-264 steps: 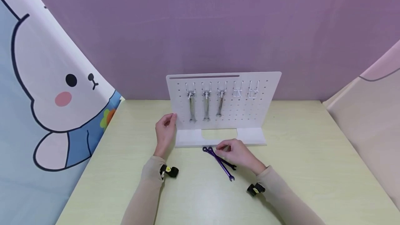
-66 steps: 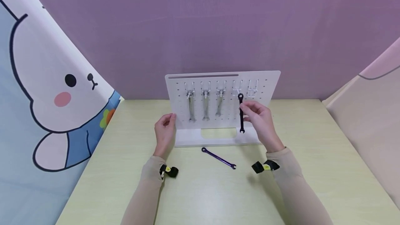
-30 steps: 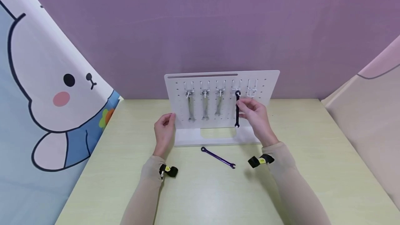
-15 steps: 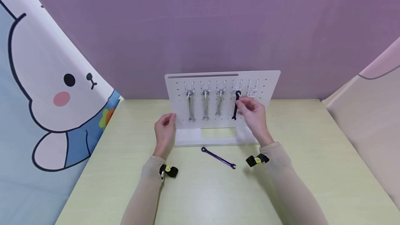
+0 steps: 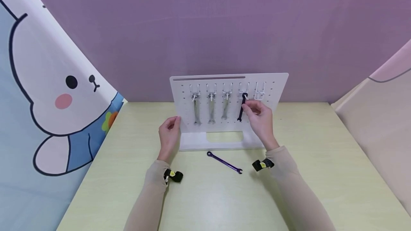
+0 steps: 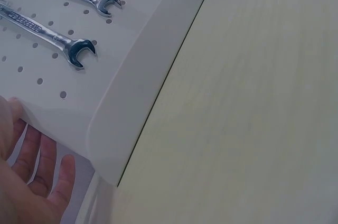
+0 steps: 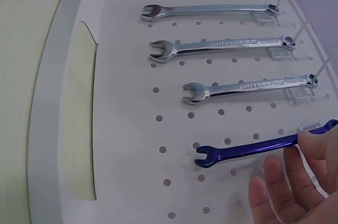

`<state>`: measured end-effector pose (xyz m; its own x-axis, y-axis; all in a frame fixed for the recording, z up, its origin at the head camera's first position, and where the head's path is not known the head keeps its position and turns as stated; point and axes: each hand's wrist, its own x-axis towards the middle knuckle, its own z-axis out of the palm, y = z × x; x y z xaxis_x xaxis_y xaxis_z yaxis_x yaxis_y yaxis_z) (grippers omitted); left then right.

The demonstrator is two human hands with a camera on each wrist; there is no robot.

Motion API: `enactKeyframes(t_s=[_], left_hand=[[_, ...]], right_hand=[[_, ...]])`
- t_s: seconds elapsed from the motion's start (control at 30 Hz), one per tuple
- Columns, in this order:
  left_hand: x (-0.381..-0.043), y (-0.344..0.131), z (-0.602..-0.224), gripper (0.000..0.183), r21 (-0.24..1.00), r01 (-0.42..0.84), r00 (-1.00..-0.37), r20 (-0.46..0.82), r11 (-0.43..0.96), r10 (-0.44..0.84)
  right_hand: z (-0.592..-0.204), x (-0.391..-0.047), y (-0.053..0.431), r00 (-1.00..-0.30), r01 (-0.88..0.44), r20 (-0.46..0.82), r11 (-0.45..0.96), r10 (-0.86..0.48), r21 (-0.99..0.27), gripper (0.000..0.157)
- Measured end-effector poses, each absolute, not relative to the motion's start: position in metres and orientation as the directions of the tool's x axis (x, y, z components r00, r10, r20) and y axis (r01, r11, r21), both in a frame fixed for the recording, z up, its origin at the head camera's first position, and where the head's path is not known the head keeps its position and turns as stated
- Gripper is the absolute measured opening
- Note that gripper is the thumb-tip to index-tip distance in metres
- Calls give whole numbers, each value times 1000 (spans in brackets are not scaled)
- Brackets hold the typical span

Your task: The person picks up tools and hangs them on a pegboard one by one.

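My right hand (image 5: 260, 118) pinches a dark blue combination wrench (image 7: 248, 149) just below its ring end, in front of the white pegboard (image 5: 257, 126). In the head view that ring end overlaps the tip of the fourth hook, and the open end hangs down against the board, slightly tilted. My left hand (image 5: 169, 136) holds the board's left edge; in the left wrist view the thumb (image 6: 15, 109) lies at the front face with the fingers behind. Several silver wrenches hang on the hooks to the left, among them one silver wrench (image 7: 227, 44). A second blue-purple wrench (image 5: 224, 162) lies on the table.
The fifth hook (image 5: 259, 93) at the right of the row carries no wrench. The board's base (image 5: 194, 142) has a cutout and stands on the light wooden table (image 5: 205, 195). Behind rises a purple backdrop (image 5: 224, 27); a rabbit-print cloth (image 5: 45, 92) hangs at left.
My right hand lifted one of the two blue wrenches from the table to the fourth hook. Lately its open end swung left and back towards the board. The left hand stayed put.
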<state>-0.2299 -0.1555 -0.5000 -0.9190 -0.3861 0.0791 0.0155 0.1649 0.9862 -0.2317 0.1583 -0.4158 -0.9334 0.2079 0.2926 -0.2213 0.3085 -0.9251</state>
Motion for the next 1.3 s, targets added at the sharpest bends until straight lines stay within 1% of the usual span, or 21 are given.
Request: enactKeyframes(t_s=[0.47, 0.7, 0.9, 1.3], left_hand=[[-231, -156, -501, 28, 984, 25, -917, 93, 177, -387], [-231, -156, -501, 28, 985, 23, -916, 89, 170, -392], [-231, -155, -502, 27, 987, 24, -919, 85, 161, -385], [-230, -155, -501, 28, 986, 27, -920, 88, 164, -382]], right_hand=[[-425, -233, 162, -932, -231, 308, 337, 193, -913, 17], [-429, -227, 161, -948, -185, 261, 351, 182, -918, 17], [-437, -215, 157, -975, -130, 189, 389, 117, -912, 20], [-458, -193, 148, -988, -150, 149, 421, -37, -895, 18]])
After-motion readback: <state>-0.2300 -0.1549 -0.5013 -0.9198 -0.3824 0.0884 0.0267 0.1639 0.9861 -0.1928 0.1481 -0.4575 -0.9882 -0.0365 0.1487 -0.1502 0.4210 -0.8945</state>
